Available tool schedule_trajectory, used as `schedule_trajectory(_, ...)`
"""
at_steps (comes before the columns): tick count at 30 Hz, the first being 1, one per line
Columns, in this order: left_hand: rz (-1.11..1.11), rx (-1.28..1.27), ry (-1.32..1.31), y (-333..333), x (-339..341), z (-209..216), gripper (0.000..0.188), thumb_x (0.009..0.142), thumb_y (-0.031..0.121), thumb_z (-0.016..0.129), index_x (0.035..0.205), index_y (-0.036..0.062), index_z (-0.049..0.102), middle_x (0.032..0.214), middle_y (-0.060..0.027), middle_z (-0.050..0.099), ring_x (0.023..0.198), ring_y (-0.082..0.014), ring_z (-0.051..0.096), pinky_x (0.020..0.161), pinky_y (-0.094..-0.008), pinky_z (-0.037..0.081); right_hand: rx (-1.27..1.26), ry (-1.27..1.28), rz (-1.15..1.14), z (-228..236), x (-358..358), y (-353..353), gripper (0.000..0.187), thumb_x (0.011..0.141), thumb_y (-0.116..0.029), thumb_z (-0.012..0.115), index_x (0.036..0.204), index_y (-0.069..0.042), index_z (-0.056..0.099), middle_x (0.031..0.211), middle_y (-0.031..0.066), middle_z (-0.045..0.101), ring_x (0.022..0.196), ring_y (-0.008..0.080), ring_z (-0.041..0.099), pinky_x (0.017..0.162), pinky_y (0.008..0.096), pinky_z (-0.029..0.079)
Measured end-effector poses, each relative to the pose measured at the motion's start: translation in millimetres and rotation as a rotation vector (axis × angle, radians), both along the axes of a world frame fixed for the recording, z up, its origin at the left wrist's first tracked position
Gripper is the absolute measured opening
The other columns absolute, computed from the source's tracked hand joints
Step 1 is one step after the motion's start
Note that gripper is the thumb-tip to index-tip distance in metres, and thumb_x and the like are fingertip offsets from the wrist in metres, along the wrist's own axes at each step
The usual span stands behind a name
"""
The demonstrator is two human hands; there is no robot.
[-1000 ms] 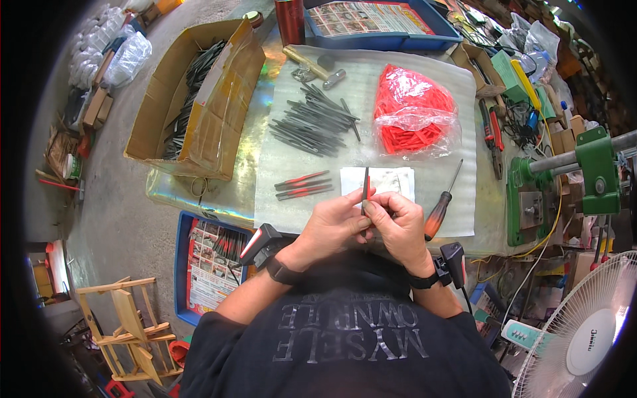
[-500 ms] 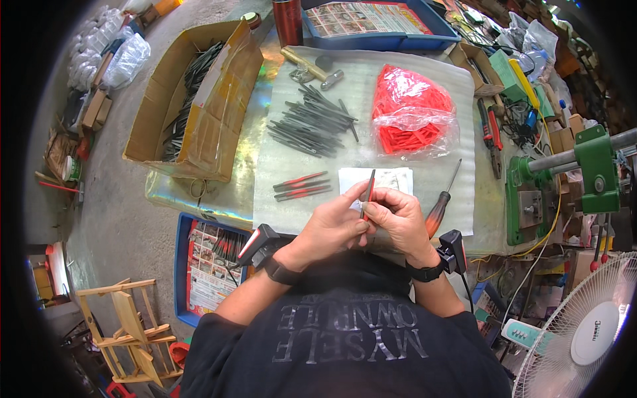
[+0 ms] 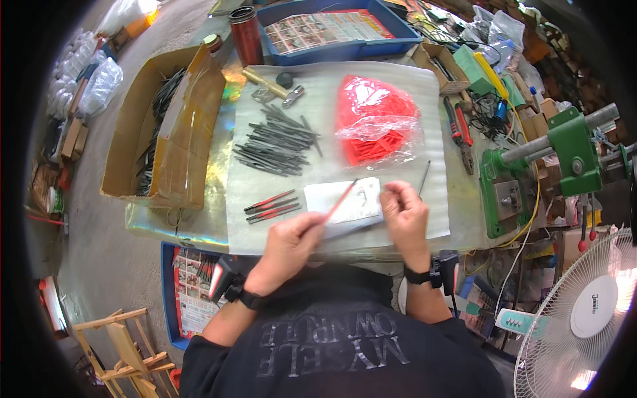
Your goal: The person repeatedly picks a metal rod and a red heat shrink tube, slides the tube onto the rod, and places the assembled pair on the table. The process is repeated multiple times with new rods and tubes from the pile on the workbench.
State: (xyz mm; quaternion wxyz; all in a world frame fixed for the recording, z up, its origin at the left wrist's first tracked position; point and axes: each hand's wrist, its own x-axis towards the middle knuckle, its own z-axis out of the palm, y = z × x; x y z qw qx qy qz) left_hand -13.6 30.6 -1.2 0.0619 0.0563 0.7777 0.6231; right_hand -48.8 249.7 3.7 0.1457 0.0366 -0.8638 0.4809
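Pinched in my left hand (image 3: 288, 244) is a thin red-and-black rod (image 3: 341, 200), slanting up to the right over a white paper (image 3: 361, 199). My right hand (image 3: 406, 222) is raised apart from it, fingers curled together; whether anything small is between them I cannot make out. A screwdriver (image 3: 424, 178) lies beside that hand, which covers its handle. Several similar red-and-black rods (image 3: 273, 213) lie in a small row left of the paper. Behind them is a loose pile of dark rods (image 3: 275, 142). A clear bag of red pieces (image 3: 377, 123) sits to the right.
A hammer (image 3: 272, 86) lies behind the pile. At left stands a cardboard box (image 3: 182, 142) of dark rods. A blue tray (image 3: 345, 50) and red tumbler (image 3: 246, 38) are at the back. Pliers (image 3: 463, 132) and a green press (image 3: 494, 192) stand right. A fan (image 3: 590, 318) is lower right.
My hands, together on the rod before, are now apart. The left keeps the rod and has moved left; the right has let go of it. The whole view has shifted.
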Motion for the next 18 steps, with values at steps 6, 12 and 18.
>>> schedule_trajectory(6,0.064,-0.273,0.316,-9.9,-16.6,8.1,0.008,0.082,0.001,0.061,0.090,-0.0018,0.062,0.072,-0.0097,0.058,0.063,-0.0172,0.057,0.058,-0.0279,0.045,0.677,-0.187,-0.204,-24.9,-9.8,69.9,0.050,0.081,-0.033,0.063,0.118,-0.001,0.051,0.079,0.0197,0.061,0.072,0.0331,0.061,0.065,0.0394,0.048)
schedule_trajectory(12,0.027,-0.451,0.399,-2.2,-28.4,-6.7,0.008,0.079,0.001,0.061,0.086,-0.0002,0.061,0.081,-0.0150,0.057,0.075,-0.0320,0.057,0.066,-0.0358,0.046,0.208,-0.370,-0.276,-34.7,-6.1,66.2,0.057,0.080,-0.020,0.061,0.129,0.001,0.042,0.086,0.0144,0.062,0.080,0.0276,0.063,0.068,0.0367,0.048)
schedule_trajectory(18,-0.017,-0.522,0.395,0.3,-31.3,-20.6,0.006,0.079,0.004,0.061,0.085,0.0016,0.062,0.079,-0.0146,0.055,0.075,-0.0333,0.056,0.066,-0.0392,0.046,-0.762,0.028,0.061,-12.4,-17.3,41.3,0.041,0.086,-0.002,0.053,0.126,0.003,0.045,0.087,0.0059,0.056,0.079,0.0129,0.057,0.077,0.0264,0.046)
